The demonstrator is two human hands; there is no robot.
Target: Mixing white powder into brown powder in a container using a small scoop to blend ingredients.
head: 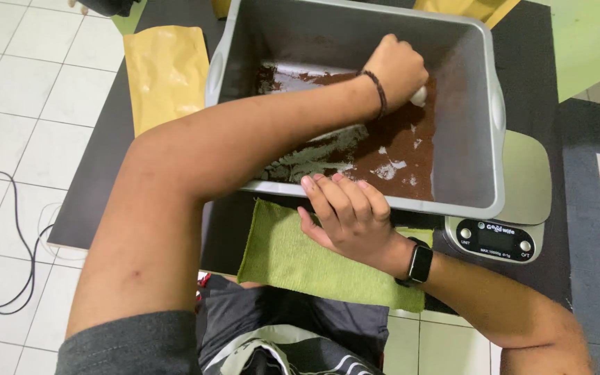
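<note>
1. A dark low table (140, 201) stands on a white tiled floor (8, 90); everything else rests on it
2. A large grey plastic tub (467, 139) sits on the table, its right part over a digital kitchen scale (522, 201); the tub is tilted toward the camera
3. Brown ground powder (397, 149) lies in the tub's bottom, thickest toward the right and near wall, with bare grey patches showing through
4. A green cloth (293, 257) lies flat on the table, just below the tub's near rim
5. A yellow-brown paper pouch (164, 73) lies flat to the left of the tub, just beside it
6. The left hand (398, 68) reaches across into the tub, wearing a dark cord bracelet; it is closed in a fist around a small white object (419, 96), mostly hidden, right at the powder
7. The right hand (348, 212), a black smartwatch (419, 264) on its wrist, has its fingers stretched loosely and laid over the tub's near rim, gripping nothing else
8. A black cable (15, 229) loops on the floor at far left
</note>
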